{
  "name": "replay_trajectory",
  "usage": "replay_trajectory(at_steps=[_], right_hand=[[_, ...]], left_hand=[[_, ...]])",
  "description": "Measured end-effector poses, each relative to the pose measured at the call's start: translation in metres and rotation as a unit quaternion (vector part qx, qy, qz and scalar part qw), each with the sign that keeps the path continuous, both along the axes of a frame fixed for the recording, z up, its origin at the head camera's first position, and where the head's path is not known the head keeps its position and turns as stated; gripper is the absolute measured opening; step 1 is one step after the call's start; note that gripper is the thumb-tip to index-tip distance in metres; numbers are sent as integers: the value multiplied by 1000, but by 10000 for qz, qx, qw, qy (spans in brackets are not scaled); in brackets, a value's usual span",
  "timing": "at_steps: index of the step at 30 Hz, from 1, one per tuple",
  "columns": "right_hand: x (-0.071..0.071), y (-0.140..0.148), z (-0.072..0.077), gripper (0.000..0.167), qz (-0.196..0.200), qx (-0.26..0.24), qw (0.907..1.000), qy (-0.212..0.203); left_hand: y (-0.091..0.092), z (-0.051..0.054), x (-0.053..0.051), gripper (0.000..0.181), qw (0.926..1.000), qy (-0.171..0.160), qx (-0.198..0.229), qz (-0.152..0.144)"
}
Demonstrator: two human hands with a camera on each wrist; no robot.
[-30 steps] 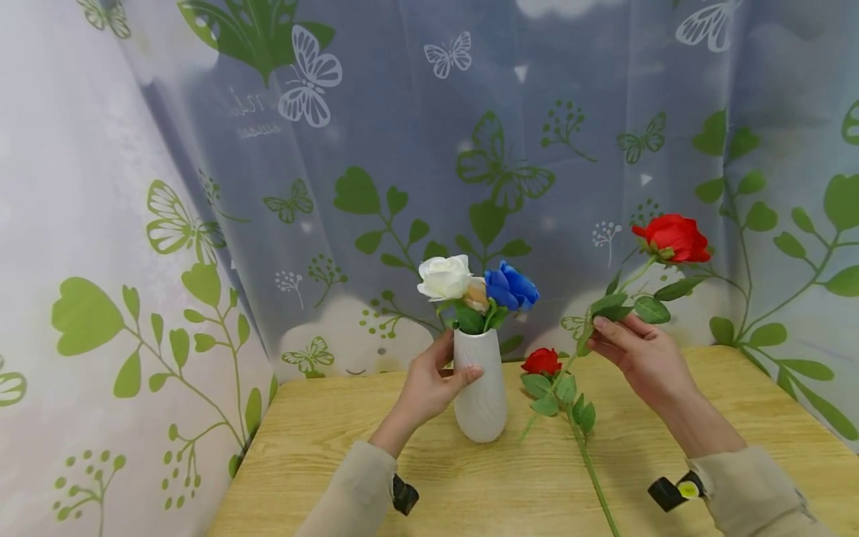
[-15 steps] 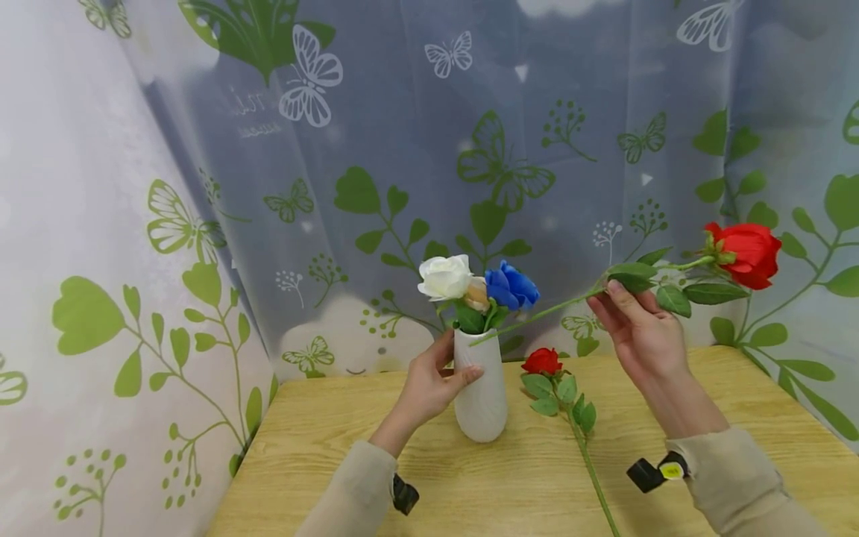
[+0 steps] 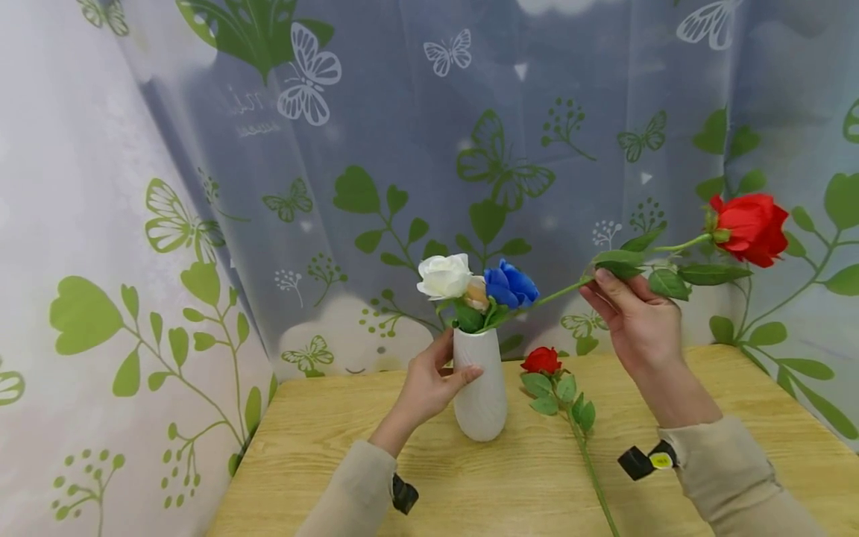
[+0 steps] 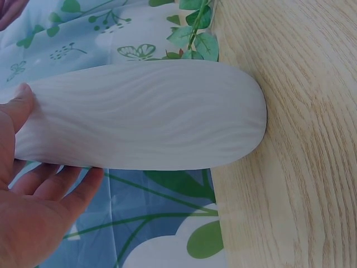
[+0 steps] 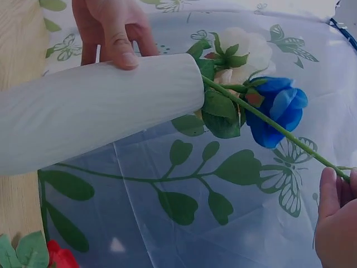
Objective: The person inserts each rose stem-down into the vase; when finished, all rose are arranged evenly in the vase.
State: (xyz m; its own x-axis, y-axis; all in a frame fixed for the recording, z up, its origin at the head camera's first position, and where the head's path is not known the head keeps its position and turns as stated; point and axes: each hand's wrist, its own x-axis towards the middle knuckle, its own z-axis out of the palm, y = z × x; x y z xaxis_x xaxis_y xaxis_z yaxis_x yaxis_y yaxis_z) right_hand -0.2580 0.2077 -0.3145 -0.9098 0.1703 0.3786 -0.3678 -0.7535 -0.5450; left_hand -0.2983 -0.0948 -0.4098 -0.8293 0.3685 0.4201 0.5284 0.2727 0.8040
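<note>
A white ribbed vase [image 3: 480, 395] stands upright on the table, gripped near its top by my left hand [image 3: 429, 380], thumb in front. In it are a white rose [image 3: 445, 277], a blue rose [image 3: 511, 284] and a peach bloom [image 3: 476, 294] partly hidden between them. My right hand [image 3: 644, 328] pinches the stem of a large red rose [image 3: 750, 230], which slants with its bloom up to the right. In the right wrist view, that rose's green stem [image 5: 279, 127] crosses in front of the blue rose, its lower end at the vase mouth.
A smaller red rose [image 3: 541, 361] lies on the wooden table [image 3: 322, 455], right of the vase, its stem running toward the front edge. Behind the table hangs a printed curtain [image 3: 403, 97] with leaves and butterflies.
My right hand has swung the red rose from upright to a slant, bloom moving right. Its stem end has come to the vase mouth. My left hand stays on the vase.
</note>
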Motion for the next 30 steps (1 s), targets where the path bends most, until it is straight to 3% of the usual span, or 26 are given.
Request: replay_trajectory(at_steps=[9, 13, 20, 22, 25, 28, 30], right_hand=[[2, -17, 5, 25, -22, 496, 9981, 351], [0, -26, 9, 23, -252, 885, 9948, 435], [-4, -43, 12, 25, -667, 1883, 9775, 675], [-5, -51, 12, 24, -745, 2128, 9730, 500], [-5, -61, 11, 21, -882, 2593, 9616, -179], [-6, -70, 8, 6, -916, 3187, 9391, -900], [-6, -74, 5, 18, -902, 3628, 9189, -1256]], left_hand=[[0, -1, 0, 71, 9999, -114, 100, -57], [0, -1, 0, 71, 9999, -126, 85, -30], [0, 1, 0, 71, 9999, -100, 92, -24], [0, 1, 0, 71, 9999, -118, 88, -22], [0, 1, 1, 70, 9999, -132, 105, -22], [0, 0, 1, 68, 9998, -115, 145, -33], [0, -1, 1, 66, 9998, -98, 168, -46]])
